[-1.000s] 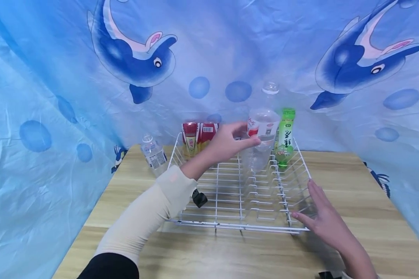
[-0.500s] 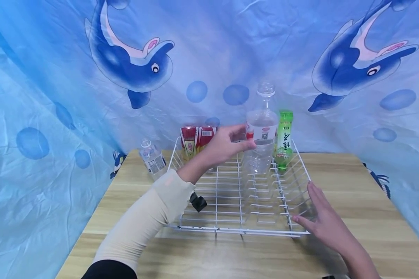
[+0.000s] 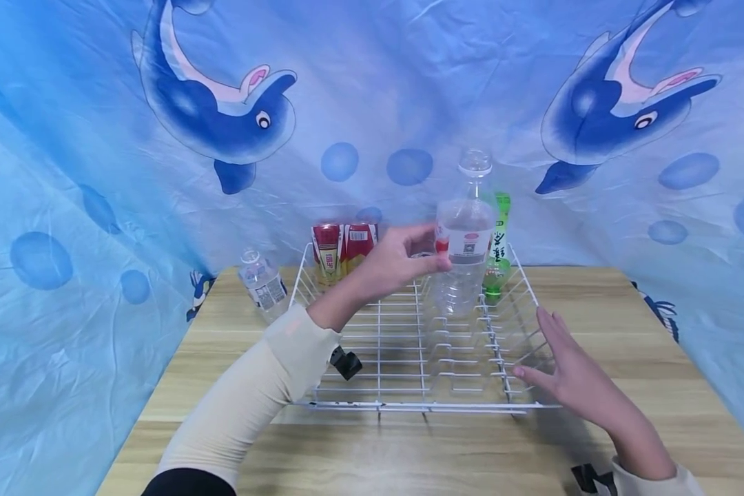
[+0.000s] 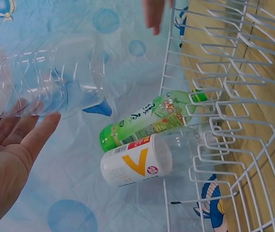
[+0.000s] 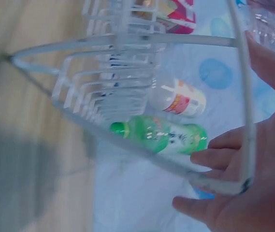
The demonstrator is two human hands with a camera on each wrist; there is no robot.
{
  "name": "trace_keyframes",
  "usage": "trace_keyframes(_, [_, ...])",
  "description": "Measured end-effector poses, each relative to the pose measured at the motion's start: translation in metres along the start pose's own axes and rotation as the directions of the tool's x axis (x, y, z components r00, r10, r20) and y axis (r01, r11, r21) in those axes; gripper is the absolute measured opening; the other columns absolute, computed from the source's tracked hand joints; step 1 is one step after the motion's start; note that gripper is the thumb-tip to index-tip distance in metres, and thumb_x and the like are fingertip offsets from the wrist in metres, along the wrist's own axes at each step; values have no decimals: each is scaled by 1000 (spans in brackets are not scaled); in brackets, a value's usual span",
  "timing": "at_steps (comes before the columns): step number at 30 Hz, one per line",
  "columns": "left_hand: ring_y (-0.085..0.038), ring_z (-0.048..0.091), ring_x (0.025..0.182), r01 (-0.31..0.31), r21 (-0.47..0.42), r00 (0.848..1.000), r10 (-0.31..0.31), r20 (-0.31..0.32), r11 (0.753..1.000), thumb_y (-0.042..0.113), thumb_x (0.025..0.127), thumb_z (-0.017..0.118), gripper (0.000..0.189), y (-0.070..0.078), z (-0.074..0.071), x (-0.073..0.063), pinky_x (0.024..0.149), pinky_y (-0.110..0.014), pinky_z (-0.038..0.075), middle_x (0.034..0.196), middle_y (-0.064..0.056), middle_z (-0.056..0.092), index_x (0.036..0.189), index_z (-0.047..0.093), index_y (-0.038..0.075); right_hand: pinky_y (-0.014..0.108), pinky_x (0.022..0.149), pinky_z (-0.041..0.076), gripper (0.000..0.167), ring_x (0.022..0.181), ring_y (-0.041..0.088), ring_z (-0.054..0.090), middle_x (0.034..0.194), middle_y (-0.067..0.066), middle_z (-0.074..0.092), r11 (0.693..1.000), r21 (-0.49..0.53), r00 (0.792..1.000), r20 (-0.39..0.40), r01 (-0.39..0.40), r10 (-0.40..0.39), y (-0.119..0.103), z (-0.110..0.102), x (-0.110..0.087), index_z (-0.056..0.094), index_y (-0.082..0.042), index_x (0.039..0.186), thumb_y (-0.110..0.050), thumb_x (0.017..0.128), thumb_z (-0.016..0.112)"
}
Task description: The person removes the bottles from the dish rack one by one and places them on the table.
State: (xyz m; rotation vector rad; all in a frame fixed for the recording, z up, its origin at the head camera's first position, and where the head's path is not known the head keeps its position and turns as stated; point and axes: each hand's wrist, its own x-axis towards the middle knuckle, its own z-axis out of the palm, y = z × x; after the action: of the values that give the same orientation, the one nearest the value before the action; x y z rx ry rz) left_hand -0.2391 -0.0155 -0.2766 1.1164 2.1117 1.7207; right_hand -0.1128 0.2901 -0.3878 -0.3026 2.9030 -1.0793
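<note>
My left hand [image 3: 399,258] grips a clear plastic bottle [image 3: 468,234] by its label, thumb and fingers at its left side. The bottle has no cap and stands upright, mouth up, over the back right of a white wire dish rack [image 3: 446,408]. Behind it a green-labelled bottle [image 4: 149,118] is set upside down among the wires. Beside that, a bottle with a white label and orange V [image 4: 135,162] is also upside down; the held bottle hides it in the head view. My right hand [image 3: 579,375] rests at the rack's right rim, fingers spread.
Two red-and-yellow cans [image 3: 344,251] stand at the rack's back left. A small clear bottle [image 3: 263,282] leans outside the rack's left side. The rack sits on a wooden table [image 3: 372,455], with a blue dolphin-print sheet [image 3: 359,89] behind.
The held bottle has shifted slightly right relative to the rack and covers more of the green-labelled bottle. The head view has turned a little. My right hand has stayed at the rack's rim.
</note>
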Motion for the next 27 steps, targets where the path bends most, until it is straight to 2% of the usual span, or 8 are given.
trace_keyframes(4, [-14,61,123,21,43,1000,-21,-7,999,23,94,74,60,-2,1,-2,96,-33,54,134,-3,65,147,52,7,70,112,19,106,146,55,14,165,26,7,997,22,995,-68,71,-70,-15,-9,7,7,-12,163,-37,89,78])
trace_keyframes(6, [-14,61,123,28,57,1000,-28,-8,998,24,94,74,60,-3,0,-3,96,-33,54,133,-4,66,147,52,7,53,116,29,99,143,51,27,164,21,18,987,70,984,-118,143,-135,-22,-14,12,14,-15,163,-27,89,79])
trace_keyframes(10, [-15,61,123,24,68,1000,-25,4,997,25,94,75,61,-6,1,-4,98,-34,53,134,-4,65,147,51,7,18,108,38,90,141,24,42,158,18,37,922,217,940,-193,322,-283,-38,-25,21,26,-12,160,0,87,77])
trace_keyframes(13, [-15,61,123,12,66,1000,-13,13,998,28,93,75,62,-8,1,-4,97,-35,53,134,-4,65,147,52,7,16,105,40,89,138,9,44,156,22,39,869,321,925,-186,377,-332,-52,-34,30,25,-10,160,9,87,72])
trace_keyframes(15, [-15,61,122,0,58,1000,-1,21,998,35,92,76,66,-8,0,-5,97,-35,53,133,-3,66,147,52,7,17,105,41,88,136,6,46,156,23,38,856,362,929,-160,369,-333,-61,-39,36,24,-10,161,9,88,70])
trace_keyframes(20, [-15,61,123,-25,29,999,24,39,999,48,87,75,77,-11,3,-5,96,-34,54,133,-3,66,147,52,7,19,103,44,83,137,31,47,156,21,40,865,420,959,-59,275,-277,-78,-49,53,23,-8,161,0,93,70])
trace_keyframes(22, [-15,60,125,-29,32,999,27,45,999,45,88,74,73,-12,5,-4,97,-34,53,134,-3,65,147,52,8,20,100,46,82,136,42,45,155,23,40,870,438,969,-15,228,-246,-81,-51,58,23,-4,160,-4,94,71])
trace_keyframes(27, [-16,56,130,-24,88,999,21,41,996,32,93,75,61,-11,9,-2,103,-38,49,136,-1,64,147,53,10,22,97,49,81,136,46,44,153,27,40,867,469,975,48,168,-215,-86,-51,65,24,4,157,-5,93,72])
